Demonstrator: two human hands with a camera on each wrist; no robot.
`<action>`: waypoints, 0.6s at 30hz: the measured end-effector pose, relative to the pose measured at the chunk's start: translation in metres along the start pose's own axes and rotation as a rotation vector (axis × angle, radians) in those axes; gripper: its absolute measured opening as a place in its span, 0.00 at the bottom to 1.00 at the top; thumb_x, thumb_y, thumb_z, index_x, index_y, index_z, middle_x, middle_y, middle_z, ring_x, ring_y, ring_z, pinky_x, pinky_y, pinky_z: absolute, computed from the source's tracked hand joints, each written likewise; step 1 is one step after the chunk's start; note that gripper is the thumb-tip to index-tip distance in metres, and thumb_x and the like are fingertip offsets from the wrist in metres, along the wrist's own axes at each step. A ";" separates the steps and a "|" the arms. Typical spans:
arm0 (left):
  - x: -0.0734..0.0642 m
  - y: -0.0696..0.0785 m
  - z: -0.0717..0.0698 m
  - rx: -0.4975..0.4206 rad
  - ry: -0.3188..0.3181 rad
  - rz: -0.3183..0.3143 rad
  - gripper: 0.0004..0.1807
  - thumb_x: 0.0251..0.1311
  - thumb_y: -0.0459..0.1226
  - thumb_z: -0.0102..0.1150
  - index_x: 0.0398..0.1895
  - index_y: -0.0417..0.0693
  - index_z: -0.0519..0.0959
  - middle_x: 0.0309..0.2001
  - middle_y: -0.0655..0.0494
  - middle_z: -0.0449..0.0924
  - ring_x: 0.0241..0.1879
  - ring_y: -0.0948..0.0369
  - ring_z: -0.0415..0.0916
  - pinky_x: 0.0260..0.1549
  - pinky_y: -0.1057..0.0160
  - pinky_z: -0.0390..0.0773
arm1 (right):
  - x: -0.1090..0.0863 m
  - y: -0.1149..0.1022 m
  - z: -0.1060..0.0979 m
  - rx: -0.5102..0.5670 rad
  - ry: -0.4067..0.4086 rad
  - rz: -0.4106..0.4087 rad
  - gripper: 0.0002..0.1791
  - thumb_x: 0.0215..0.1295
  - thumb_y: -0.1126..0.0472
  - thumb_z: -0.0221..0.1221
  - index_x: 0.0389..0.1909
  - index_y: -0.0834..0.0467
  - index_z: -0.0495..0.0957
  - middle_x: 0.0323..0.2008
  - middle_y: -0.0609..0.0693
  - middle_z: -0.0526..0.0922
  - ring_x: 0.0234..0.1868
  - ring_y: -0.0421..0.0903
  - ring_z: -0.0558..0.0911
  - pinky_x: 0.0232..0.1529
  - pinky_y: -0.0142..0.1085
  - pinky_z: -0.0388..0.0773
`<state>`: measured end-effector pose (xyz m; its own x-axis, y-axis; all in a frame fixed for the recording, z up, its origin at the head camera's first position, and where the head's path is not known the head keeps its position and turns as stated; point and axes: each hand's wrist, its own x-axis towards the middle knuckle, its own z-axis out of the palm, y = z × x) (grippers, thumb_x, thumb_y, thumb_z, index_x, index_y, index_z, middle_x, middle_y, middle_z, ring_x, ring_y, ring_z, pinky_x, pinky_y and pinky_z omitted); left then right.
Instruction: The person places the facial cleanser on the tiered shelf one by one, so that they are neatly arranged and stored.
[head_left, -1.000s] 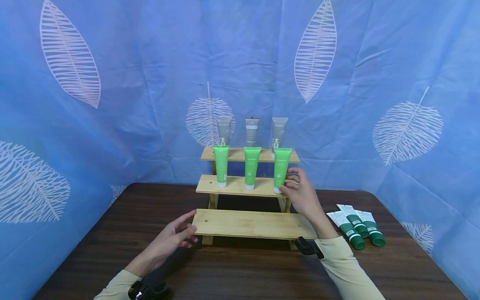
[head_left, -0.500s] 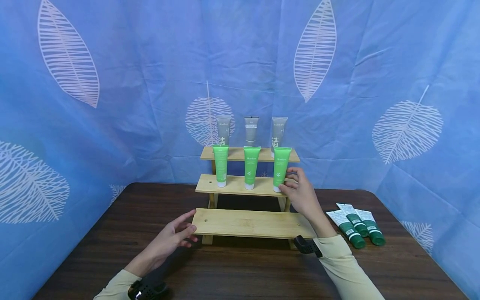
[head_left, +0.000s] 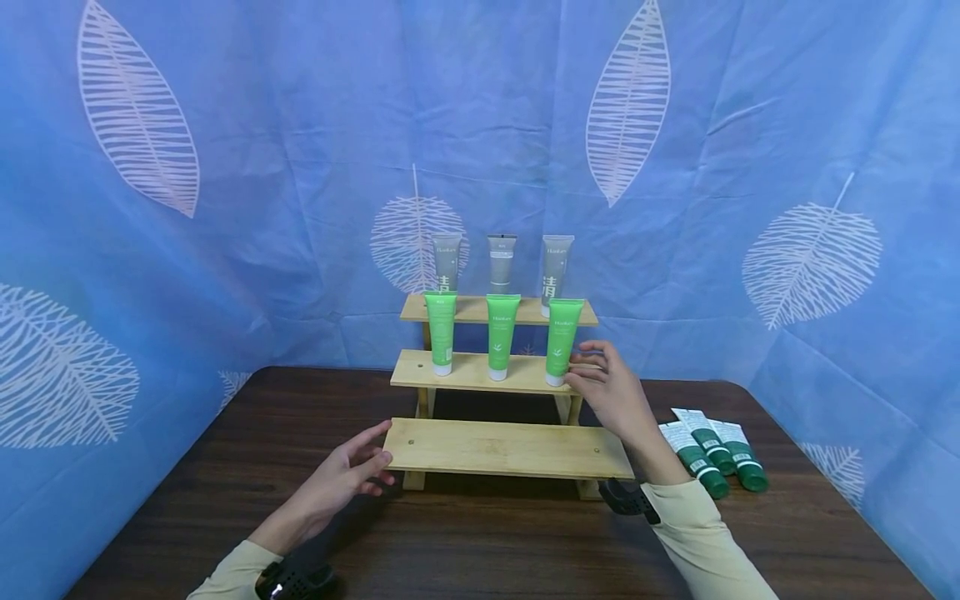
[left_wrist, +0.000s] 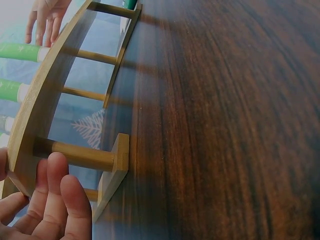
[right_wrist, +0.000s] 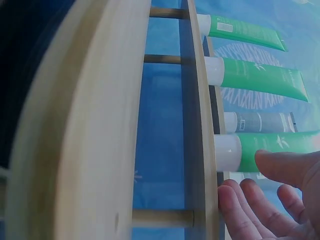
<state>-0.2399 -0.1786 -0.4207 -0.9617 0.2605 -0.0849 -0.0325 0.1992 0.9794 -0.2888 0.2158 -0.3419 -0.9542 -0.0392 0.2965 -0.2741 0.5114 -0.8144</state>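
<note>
So on the left, the left hand point(head_left: 341, 479) has its grip on the left end of the lowest wooden shelf point(head_left: 502, 447), thumb and index finger at the board, other fingers bent in below it. Moving along, the bit that matters: the rightmost light green tube point(head_left: 563, 337) stands cap-down near the right end of the middle shelf point(head_left: 532, 379), long axis pretty much vertical. The right hand point(head_left: 613, 392) is way nearer to it than the left, and the tube is just left of its fingertips. That grip looks loose, fingers spread by the tube's lower half, not wrapped round it; can't tell if there's light contact. The right forearm point(head_left: 705, 533) slants in from the tabletop's point(head_left: 480, 542) near right side. Further right, some dark green tubes point(head_left: 705, 468) lie toward its right edge.
</note>
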 end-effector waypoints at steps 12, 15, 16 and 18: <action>0.001 -0.001 -0.001 0.007 -0.001 -0.002 0.38 0.75 0.43 0.57 0.81 0.46 0.54 0.55 0.42 0.78 0.43 0.55 0.80 0.42 0.57 0.80 | -0.016 0.011 -0.028 -0.136 0.044 -0.005 0.32 0.75 0.57 0.60 0.74 0.59 0.60 0.64 0.61 0.78 0.63 0.61 0.79 0.56 0.57 0.79; 0.001 -0.001 -0.001 0.010 -0.001 -0.001 0.38 0.75 0.43 0.57 0.81 0.46 0.53 0.54 0.43 0.78 0.43 0.55 0.81 0.42 0.57 0.80 | -0.020 0.014 -0.038 -0.166 0.054 -0.014 0.32 0.75 0.56 0.60 0.74 0.60 0.60 0.64 0.62 0.78 0.62 0.62 0.80 0.54 0.57 0.80; 0.001 -0.001 -0.001 0.010 -0.001 -0.002 0.38 0.75 0.43 0.57 0.81 0.46 0.53 0.54 0.43 0.78 0.43 0.55 0.81 0.42 0.57 0.80 | -0.022 0.015 -0.042 -0.178 0.058 -0.016 0.32 0.75 0.55 0.60 0.74 0.60 0.60 0.63 0.62 0.78 0.62 0.62 0.80 0.54 0.57 0.80; 0.001 -0.001 -0.001 0.009 -0.001 -0.005 0.38 0.75 0.43 0.57 0.81 0.46 0.54 0.54 0.43 0.79 0.43 0.55 0.81 0.42 0.57 0.80 | -0.025 0.019 -0.049 -0.199 0.064 -0.021 0.33 0.76 0.53 0.59 0.74 0.61 0.61 0.63 0.63 0.79 0.61 0.63 0.80 0.53 0.57 0.80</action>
<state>-0.2411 -0.1791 -0.4216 -0.9613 0.2607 -0.0896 -0.0343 0.2091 0.9773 -0.2638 0.2681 -0.3403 -0.9373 -0.0004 0.3486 -0.2587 0.6710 -0.6949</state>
